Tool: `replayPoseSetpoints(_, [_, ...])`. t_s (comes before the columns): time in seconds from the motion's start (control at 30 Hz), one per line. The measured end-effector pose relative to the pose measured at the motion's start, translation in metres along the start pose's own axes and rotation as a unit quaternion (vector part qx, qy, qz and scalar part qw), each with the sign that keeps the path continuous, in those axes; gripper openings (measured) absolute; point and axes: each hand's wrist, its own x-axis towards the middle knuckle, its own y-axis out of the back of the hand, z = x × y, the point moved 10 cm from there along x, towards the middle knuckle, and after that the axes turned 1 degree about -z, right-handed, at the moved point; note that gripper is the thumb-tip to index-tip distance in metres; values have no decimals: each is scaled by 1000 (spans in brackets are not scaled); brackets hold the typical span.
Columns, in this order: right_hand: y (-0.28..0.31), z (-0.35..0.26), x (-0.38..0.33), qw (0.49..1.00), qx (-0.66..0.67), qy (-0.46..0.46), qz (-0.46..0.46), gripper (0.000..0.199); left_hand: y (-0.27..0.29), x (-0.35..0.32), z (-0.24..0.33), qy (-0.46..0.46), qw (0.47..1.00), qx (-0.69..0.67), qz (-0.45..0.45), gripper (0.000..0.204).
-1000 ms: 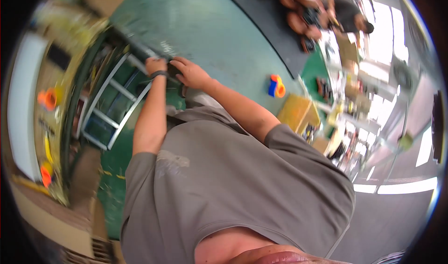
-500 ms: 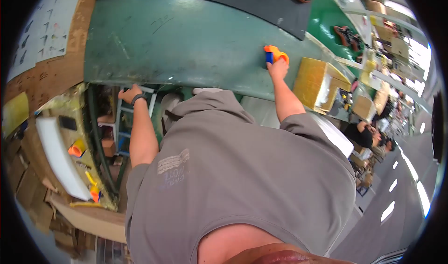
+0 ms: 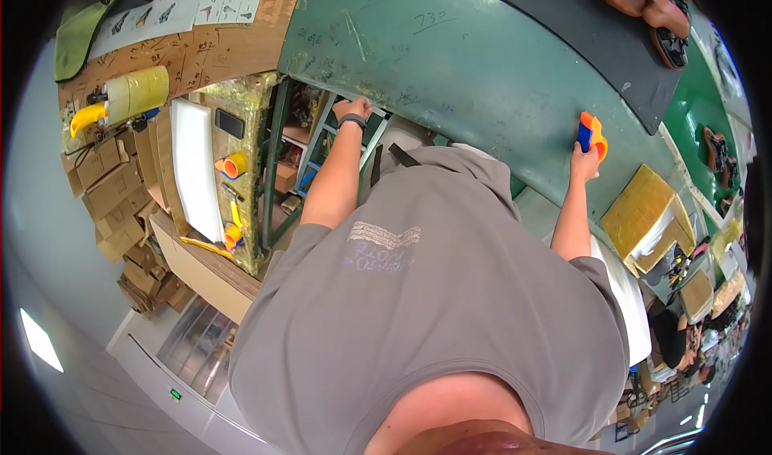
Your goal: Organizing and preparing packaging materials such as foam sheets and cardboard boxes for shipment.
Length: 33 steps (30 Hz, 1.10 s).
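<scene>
One orange-and-blue plastic tape dispenser (image 3: pixel 594 131), rounded, in head view, right hand (image 3: pixel 585 162) closed round its lower part; scribbled green tabletop (image 3: pixel 482 73) beneath; left hand (image 3: pixel 353 108) curled at tabletop's edge, cannot tell if holding anything; flat black mat (image 3: pixel 591 45) cut off at top

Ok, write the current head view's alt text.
A person's right hand grips an orange-and-blue plastic tape dispenser at a green worktop; the left hand, with a dark wristband, is by the worktop's front edge. A yellow box sits farther right.
</scene>
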Motion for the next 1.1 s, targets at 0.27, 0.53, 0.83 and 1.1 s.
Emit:
replayPoseSetpoints(0.27, [15,-159,-88,981,161,100,32,40,-32,27,-11,63,982,75,-162,11])
replayPoseSetpoints(0.53, [64,-364,-196,878,389,262,-91,30,-38,31,56,-17,829,424,-364,45])
replayPoseSetpoints(0.83, [219,-489,-280,793,321,515,-60,38,-33,-246,345,-453,718,136,-511,64])
replayPoseSetpoints(1.1, [270,-522,-319,746,273,605,-55,40,-14,-338,374,-501,611,62,-609,66])
